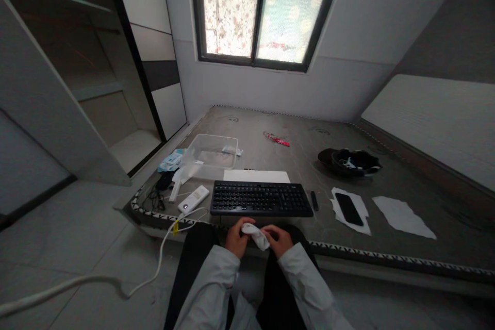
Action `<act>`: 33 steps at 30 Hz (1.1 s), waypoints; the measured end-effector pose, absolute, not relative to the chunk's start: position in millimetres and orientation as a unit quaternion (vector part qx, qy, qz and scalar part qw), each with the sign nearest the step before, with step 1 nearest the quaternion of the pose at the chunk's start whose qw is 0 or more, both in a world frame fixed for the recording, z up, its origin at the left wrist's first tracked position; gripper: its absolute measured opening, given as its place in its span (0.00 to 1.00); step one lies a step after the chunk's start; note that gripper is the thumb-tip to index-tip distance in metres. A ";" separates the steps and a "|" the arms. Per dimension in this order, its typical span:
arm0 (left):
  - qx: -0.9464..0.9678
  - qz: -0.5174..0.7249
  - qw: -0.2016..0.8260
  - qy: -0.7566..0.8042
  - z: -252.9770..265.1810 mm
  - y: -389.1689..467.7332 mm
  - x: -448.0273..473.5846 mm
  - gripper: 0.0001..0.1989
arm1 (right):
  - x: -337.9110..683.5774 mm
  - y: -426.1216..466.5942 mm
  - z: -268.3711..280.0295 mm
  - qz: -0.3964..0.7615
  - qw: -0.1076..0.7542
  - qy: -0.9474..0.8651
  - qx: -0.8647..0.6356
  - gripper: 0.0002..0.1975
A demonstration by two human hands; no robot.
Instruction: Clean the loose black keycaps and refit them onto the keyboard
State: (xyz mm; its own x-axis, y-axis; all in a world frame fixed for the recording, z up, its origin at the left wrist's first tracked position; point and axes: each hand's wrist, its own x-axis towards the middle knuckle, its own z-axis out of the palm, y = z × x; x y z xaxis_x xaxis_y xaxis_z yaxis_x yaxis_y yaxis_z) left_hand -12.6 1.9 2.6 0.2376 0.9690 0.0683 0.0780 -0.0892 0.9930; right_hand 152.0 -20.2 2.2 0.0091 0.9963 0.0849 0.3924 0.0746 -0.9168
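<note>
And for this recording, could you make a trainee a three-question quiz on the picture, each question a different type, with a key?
1. True or false: the black phone lies on a white sheet.

2. Fill the gap: in the picture, the small dark stick lies just to the ____ of the keyboard.

3. Choose one: what do the left hand and right hand hold between them?
A) the black phone
B) a crumpled white piece
C) the keyboard

Key: 1. True; 2. right; 3. B
</note>
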 end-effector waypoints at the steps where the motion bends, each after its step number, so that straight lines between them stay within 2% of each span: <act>1: 0.592 0.439 0.512 0.440 3.0 1.3 -10.7 0.16 | 147.7 -26.4 -3.4 0.361 0.435 -0.582 -0.585 0.16; 4: 0.588 0.439 0.522 0.434 2.7 -0.2 -5.3 0.21 | 140.1 -36.0 -14.4 0.378 0.463 -0.552 -0.582 0.19; 7: 0.580 0.444 0.536 0.423 0.9 -0.5 -0.8 0.23 | 139.9 -36.3 -17.4 0.395 0.431 -0.555 -0.592 0.19; 10: 0.545 0.435 0.548 0.461 -4.7 1.7 1.1 0.24 | 144.6 -33.1 -20.3 0.392 0.427 -0.532 -0.618 0.22; 13: 0.501 0.420 0.553 0.517 -12.1 4.6 -0.7 0.21 | 149.6 -30.8 -27.4 0.387 0.438 -0.509 -0.631 0.24; 17: 0.482 0.422 0.587 0.494 -14.0 3.5 -3.7 0.25 | 152.7 -29.8 -36.5 0.385 0.453 -0.494 -0.635 0.25; 21: 0.541 0.402 0.524 0.521 -11.3 -0.5 -4.5 0.20 | 152.4 -29.5 -35.8 0.435 0.458 -0.491 -0.600 0.28; 24: 0.516 0.419 0.503 0.553 -15.7 2.2 -7.2 0.20 | 152.2 -29.4 -31.2 0.462 0.471 -0.477 -0.580 0.28; 29: 0.439 0.471 0.569 0.511 -23.7 9.8 -14.1 0.20 | 152.0 -30.1 -28.5 0.518 0.475 -0.441 -0.557 0.26; 33: 0.405 0.451 0.635 0.479 -17.0 5.1 -13.0 0.22 | 150.4 -30.9 -29.8 0.565 0.491 -0.405 -0.525 0.26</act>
